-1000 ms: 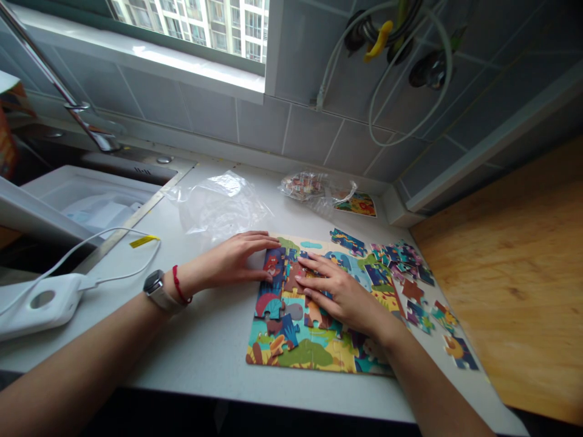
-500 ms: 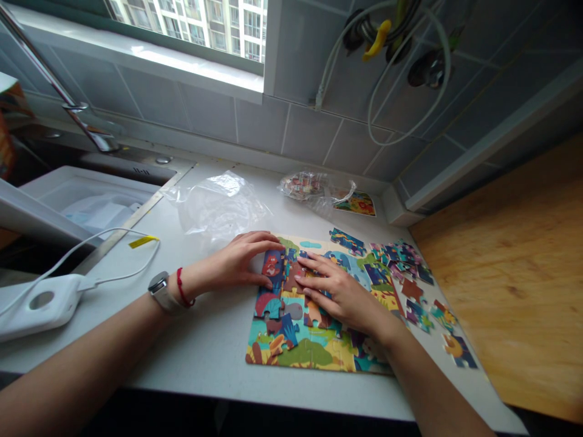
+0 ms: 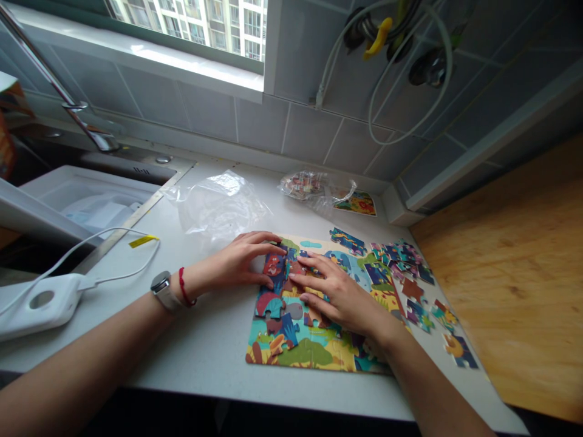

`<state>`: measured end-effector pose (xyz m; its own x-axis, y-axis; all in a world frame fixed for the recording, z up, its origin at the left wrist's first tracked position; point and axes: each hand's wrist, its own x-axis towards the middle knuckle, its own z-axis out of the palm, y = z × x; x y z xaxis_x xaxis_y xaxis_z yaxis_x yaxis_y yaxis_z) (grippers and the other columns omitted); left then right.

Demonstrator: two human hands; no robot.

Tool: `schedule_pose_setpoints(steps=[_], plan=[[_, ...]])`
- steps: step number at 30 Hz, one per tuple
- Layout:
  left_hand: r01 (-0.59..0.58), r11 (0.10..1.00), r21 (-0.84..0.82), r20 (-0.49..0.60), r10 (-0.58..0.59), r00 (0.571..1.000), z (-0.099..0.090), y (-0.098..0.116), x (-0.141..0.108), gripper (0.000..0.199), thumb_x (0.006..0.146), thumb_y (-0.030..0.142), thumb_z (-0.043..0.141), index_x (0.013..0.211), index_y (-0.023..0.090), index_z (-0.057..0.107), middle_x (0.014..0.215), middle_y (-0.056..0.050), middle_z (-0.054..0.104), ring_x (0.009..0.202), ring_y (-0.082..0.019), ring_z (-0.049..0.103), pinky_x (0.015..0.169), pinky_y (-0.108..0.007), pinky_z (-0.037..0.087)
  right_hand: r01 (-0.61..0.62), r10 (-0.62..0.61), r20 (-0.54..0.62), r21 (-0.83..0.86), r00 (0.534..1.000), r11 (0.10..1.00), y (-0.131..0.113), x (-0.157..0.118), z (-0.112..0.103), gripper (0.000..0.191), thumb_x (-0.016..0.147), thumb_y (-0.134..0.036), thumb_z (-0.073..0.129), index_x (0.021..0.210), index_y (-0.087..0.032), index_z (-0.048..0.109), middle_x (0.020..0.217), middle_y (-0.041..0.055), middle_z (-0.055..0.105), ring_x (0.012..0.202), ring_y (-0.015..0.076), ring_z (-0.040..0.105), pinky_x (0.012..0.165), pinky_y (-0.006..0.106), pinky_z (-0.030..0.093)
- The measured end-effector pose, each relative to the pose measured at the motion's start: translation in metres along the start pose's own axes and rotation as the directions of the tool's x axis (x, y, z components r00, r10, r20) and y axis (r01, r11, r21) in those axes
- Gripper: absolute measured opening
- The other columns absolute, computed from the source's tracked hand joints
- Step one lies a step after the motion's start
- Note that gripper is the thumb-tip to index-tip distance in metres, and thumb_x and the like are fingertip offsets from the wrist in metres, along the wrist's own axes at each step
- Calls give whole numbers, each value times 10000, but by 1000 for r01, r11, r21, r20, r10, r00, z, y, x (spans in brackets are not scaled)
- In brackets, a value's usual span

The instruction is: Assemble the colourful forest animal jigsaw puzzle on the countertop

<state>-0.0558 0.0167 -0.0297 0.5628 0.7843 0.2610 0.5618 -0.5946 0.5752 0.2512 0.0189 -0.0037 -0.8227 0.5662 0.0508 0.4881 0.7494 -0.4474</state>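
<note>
At the upper left of the jigsaw board (image 3: 314,352), my left hand (image 3: 243,261) has its thumb and fingertips around a dark blue puzzle piece (image 3: 274,265) with a red animal on it. My right hand (image 3: 339,291) lies over the middle of the board, fingers spread, fingertips on brown and blue pieces. Its palm hides part of the picture. A loose blue piece (image 3: 288,331) rests on top of the board's lower left. Another blue piece (image 3: 377,274) lies tilted near the right side.
Loose pieces (image 3: 401,255) are heaped right of the board, beside a wooden panel (image 3: 514,273). Behind lie a clear plastic bag (image 3: 223,203), a bag of pieces (image 3: 305,185) and a picture card (image 3: 357,203). A white power strip (image 3: 43,306) and sink (image 3: 91,194) are at left.
My left hand and the red-animal piece have shifted slightly right. The fingers of my right hand have slid a little to the left across the pieces.
</note>
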Motion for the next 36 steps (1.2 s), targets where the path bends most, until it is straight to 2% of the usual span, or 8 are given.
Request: schedule_pose_setpoints(steps=[11, 17, 21, 29, 36], plan=[[-41, 995, 90, 57, 36, 998, 0, -2, -2, 476, 888, 536, 791, 1332, 377, 726, 1565, -51, 567, 1457, -352, 490, 1196, -567, 428, -28, 31, 36, -79, 999, 996, -9, 3, 1, 390, 1059, -428, 560, 1419, -330, 674, 1603, 120, 484, 1540, 351, 371, 1242, 629, 363], [-43, 991, 127, 65, 35, 997, -1, -2, -3, 570, 925, 573, 734, 1442, 350, 648, 1583, -70, 549, 1478, -354, 472, 1207, -575, 421, -38, 42, 39, -107, 998, 994, -11, 3, 1, 387, 1061, -416, 560, 1425, -335, 665, 1597, 119, 492, 1541, 356, 373, 1242, 640, 358], [-60, 985, 164, 101, 43, 994, -2, 1, -2, 550, 971, 578, 669, 1463, 335, 630, 1612, -64, 517, 1488, -358, 459, 1204, -578, 422, -41, 47, 55, -101, 997, 994, -12, 3, 0, 397, 1064, -422, 551, 1432, -323, 661, 1605, 131, 479, 1543, 364, 369, 1244, 647, 347], [-3, 971, 240, 101, -22, 995, -2, 8, -1, 540, 976, 608, 641, 1433, 320, 656, 1587, -49, 548, 1456, -377, 484, 1178, -587, 442, -40, 43, 30, -93, 999, 995, -10, 3, 2, 393, 1056, -413, 571, 1427, -322, 663, 1603, 123, 489, 1540, 354, 375, 1250, 635, 347], [6, 966, 257, 102, -34, 994, -1, 9, -1, 538, 971, 608, 649, 1421, 314, 664, 1587, -52, 548, 1453, -379, 492, 1181, -576, 444, -56, 59, 43, -75, 997, 996, -11, 3, 0, 401, 1050, -414, 580, 1431, -325, 662, 1614, 109, 489, 1552, 353, 369, 1265, 624, 327]])
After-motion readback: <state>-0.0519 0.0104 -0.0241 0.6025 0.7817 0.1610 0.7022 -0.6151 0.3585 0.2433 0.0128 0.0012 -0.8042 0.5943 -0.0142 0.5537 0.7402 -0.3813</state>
